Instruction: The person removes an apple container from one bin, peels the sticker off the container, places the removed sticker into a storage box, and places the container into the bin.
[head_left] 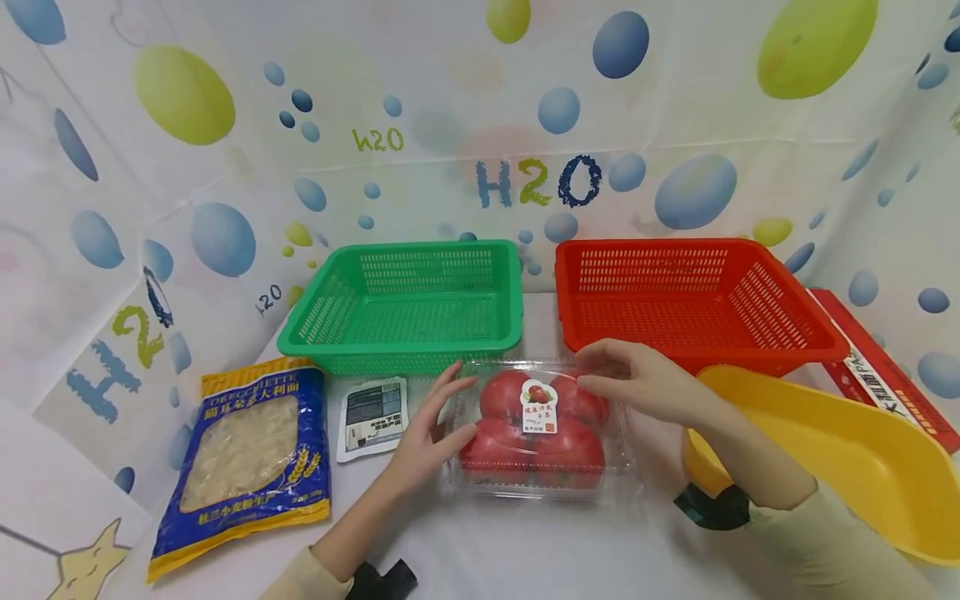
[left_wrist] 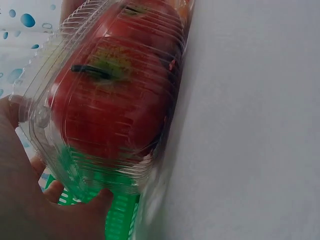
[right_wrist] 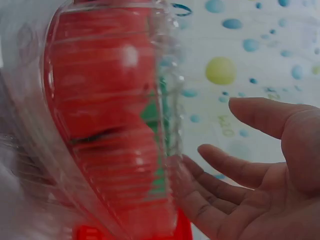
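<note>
A clear plastic box of several red apples (head_left: 491, 450), with a white label on its lid, lies on the table in the middle of the head view. My left hand (head_left: 431, 433) is at its left end, fingers and thumb spread along that side; the left wrist view shows the fingertips right at the clear rim. Over the far right corner of the box is my right hand (head_left: 637, 379), its fingers loosely bent. In the right wrist view, the right fingers (right_wrist: 240, 172) are spread beside the box edge, thumb apart from it.
Behind the box stand a green basket (head_left: 408, 364) and a red basket (head_left: 675, 354). A yellow tub (head_left: 832, 450) is at the right, near a red carton (head_left: 885, 371). At the left lie a blue pasta bag (head_left: 255, 450) and a small white packet (head_left: 372, 417).
</note>
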